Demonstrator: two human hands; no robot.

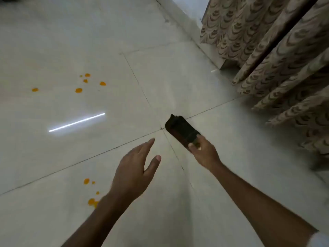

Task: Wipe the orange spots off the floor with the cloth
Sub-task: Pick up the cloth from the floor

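My right hand (204, 151) is shut on one end of a dark folded cloth (181, 130), which hangs above the pale tiled floor (53, 41) near where the tile joints cross. My left hand (135, 168) is open with fingers apart, empty, just left of the cloth and apart from it. Several orange spots (78, 90) lie on the floor at the middle left. A second group of orange spots (86, 181) sits lower, beside my left forearm, which partly covers the nearest one.
A patterned beige curtain (276, 56) hangs along the right side, down to the floor. A bright strip of reflected light (76, 122) shows on the tiles between the two groups of spots. The wall base runs along the top right.
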